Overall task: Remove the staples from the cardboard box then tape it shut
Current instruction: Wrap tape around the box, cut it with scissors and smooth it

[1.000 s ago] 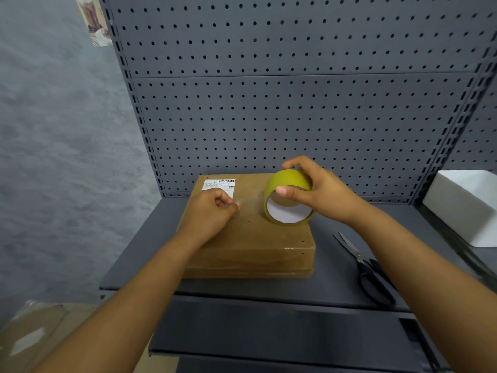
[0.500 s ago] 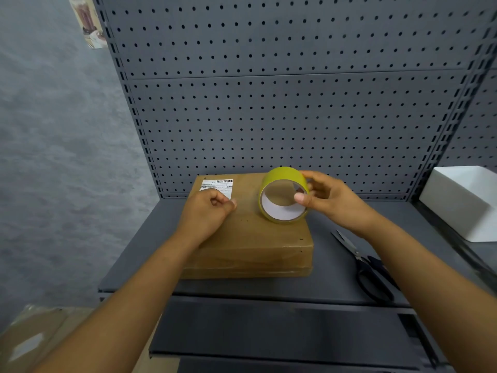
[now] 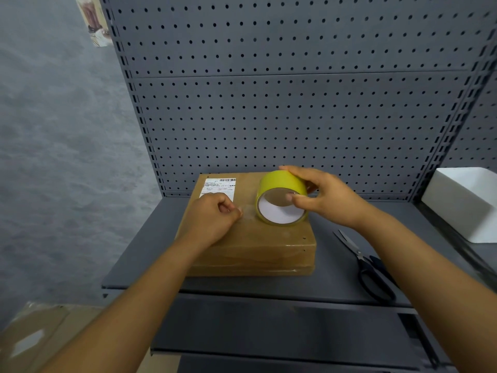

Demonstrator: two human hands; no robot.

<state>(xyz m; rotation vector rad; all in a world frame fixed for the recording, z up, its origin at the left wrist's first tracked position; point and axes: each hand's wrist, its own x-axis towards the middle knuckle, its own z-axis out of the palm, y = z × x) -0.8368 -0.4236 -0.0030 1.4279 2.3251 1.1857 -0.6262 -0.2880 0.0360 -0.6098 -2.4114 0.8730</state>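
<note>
The only print in view is on a white label (image 3: 217, 187) stuck to the top of the cardboard box (image 3: 258, 238), at its far left corner. A barcode runs along the label's upper edge, and below it sit a few lines of small dark type in ruled rows. The letters and digits are too small and blurred to read. The left hand (image 3: 212, 220) covers the label's near edge. A picture card (image 3: 92, 21) hangs on the wall at the upper left; no words can be made out on it.
</note>
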